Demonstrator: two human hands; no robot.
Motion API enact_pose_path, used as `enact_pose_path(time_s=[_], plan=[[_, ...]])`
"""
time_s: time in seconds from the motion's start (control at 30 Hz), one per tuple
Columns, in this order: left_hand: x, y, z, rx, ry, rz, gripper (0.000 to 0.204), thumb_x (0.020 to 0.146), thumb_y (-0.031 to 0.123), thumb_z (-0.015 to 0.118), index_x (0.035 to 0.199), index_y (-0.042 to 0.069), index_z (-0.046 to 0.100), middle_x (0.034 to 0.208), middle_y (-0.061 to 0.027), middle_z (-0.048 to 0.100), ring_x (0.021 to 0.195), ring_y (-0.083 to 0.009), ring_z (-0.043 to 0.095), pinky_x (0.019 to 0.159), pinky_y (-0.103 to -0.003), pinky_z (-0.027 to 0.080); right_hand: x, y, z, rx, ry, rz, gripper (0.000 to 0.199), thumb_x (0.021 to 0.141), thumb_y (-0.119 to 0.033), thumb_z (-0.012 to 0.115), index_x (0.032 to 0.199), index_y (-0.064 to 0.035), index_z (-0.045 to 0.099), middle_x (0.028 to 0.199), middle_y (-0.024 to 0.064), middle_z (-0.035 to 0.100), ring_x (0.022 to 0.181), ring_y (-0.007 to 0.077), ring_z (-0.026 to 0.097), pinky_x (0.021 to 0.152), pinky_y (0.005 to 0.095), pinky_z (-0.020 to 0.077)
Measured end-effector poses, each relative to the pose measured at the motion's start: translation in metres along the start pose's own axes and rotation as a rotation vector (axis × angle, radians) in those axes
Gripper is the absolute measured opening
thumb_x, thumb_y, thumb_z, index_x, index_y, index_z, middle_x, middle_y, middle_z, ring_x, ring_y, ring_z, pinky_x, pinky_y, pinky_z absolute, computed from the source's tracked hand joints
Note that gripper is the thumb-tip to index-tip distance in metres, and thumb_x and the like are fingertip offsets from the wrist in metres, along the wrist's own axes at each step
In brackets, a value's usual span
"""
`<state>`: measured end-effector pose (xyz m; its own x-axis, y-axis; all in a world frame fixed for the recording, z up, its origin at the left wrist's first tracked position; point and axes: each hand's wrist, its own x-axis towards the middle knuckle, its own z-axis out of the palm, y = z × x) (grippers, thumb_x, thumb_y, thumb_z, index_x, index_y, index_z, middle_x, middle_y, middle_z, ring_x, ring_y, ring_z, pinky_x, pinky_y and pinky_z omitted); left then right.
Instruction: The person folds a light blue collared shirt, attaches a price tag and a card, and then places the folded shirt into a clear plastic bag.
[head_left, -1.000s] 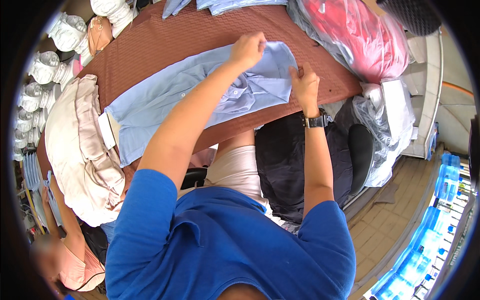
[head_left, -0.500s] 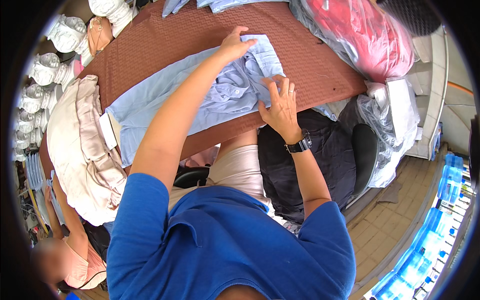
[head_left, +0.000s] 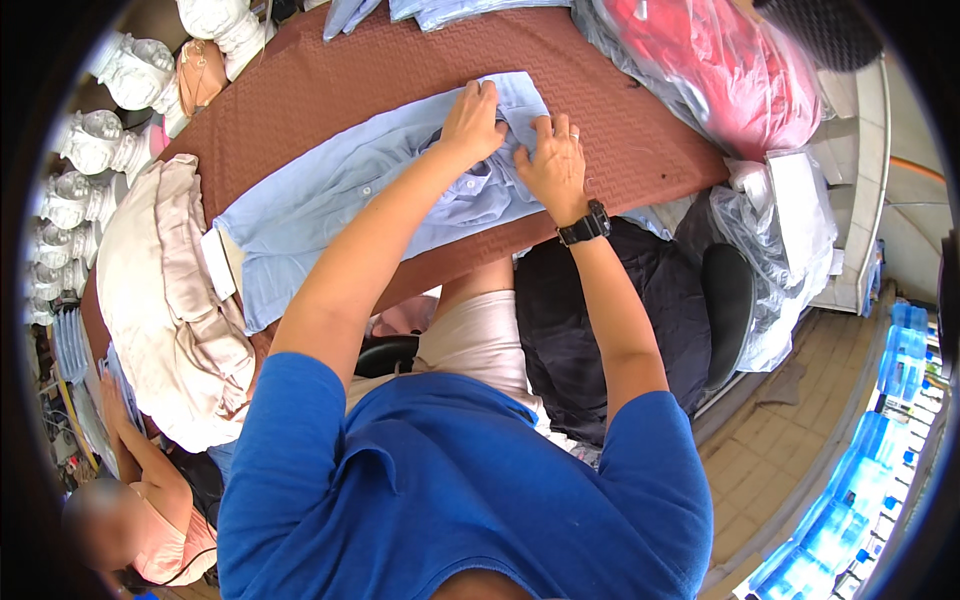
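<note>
Nearest, at 3 o'clock, black fabric [head_left: 615, 320] is heaped beside the lap. A light blue shirt [head_left: 320, 215] is laid on the brown surface [head_left: 640, 140], from 10 to 12 o'clock, with a pale card [head_left: 217, 264] beside its left end. At its far right end, around 12 o'clock, the cloth is touched by both hands: the left hand [head_left: 472, 125] is curled over it, the right hand [head_left: 553, 170] is laid with fingers parted; whether fabric is pinched by either cannot be told. Beige garments [head_left: 160, 310] are piled at 9 o'clock. Near 3 o'clock, whitish items are held in a clear plastic bag [head_left: 755, 270]. Toward 1 o'clock, red and pink fabric is enclosed in a larger transparent bag [head_left: 700, 70]. Farther off, the contents of a tan handbag [head_left: 200, 75], at 10 o'clock, are hidden; translucent blue bottles [head_left: 845, 500] are ranged at 4 o'clock.
</note>
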<state>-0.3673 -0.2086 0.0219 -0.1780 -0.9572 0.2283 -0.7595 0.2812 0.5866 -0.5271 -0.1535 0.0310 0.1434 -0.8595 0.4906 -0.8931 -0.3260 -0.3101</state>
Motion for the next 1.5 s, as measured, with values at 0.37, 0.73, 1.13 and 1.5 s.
enact_pose_path(time_s=[0.37, 0.73, 1.13, 1.5], plan=[[0.009, 0.006, -0.006, 0.101, 0.009, 0.076, 0.03, 0.084, 0.012, 0.072, 0.11, 0.005, 0.059, 0.112, -0.0149, 0.067, 0.107, -0.0396, 0.062, 0.09, -0.047, 0.051, 0.05, 0.059, -0.039, 0.435, -0.071, 0.23, 0.021, 0.078, -0.001, 0.07, 0.099, -0.0035, 0.067, 0.089, 0.0167, 0.072, 0.084, 0.0378, 0.07, 0.074, 0.0444, 0.0563], [0.026, -0.019, 0.011, -0.178, 0.116, -0.324, 0.044, 0.085, 0.013, 0.07, 0.123, -0.001, 0.052, 0.112, -0.0214, 0.07, 0.107, -0.0379, 0.067, 0.093, -0.043, 0.053, -0.008, 0.007, -0.032, 0.03, -0.141, -0.283, 0.028, 0.081, -0.022, 0.071, 0.103, -0.0041, 0.067, 0.103, 0.013, 0.064, 0.102, 0.0359, 0.058, 0.088, 0.0488, 0.0432], [0.043, -0.038, 0.01, -0.083, 0.045, -0.174, 0.033, 0.088, 0.018, 0.069, 0.12, 0.014, 0.065, 0.113, -0.0221, 0.062, 0.111, -0.0405, 0.061, 0.095, -0.047, 0.05, -0.042, -0.023, -0.07, -0.111, -0.339, -0.33, 0.026, 0.075, -0.014, 0.074, 0.099, -0.0068, 0.068, 0.104, 0.0115, 0.058, 0.103, 0.0333, 0.053, 0.083, 0.0456, 0.0411], [0.067, -0.031, -0.014, -0.098, -0.169, -0.241, 0.026, 0.092, 0.02, 0.061, 0.116, 0.01, 0.065, 0.114, -0.0202, 0.069, 0.107, -0.0354, 0.067, 0.091, -0.045, 0.053, -0.068, -0.012, -0.026, 0.058, 0.006, -0.024, 0.061, 0.073, -0.007, 0.067, 0.133, -0.0084, 0.056, 0.115, 0.0161, 0.057, 0.105, 0.0371, 0.053, 0.087, 0.0471, 0.0454]])
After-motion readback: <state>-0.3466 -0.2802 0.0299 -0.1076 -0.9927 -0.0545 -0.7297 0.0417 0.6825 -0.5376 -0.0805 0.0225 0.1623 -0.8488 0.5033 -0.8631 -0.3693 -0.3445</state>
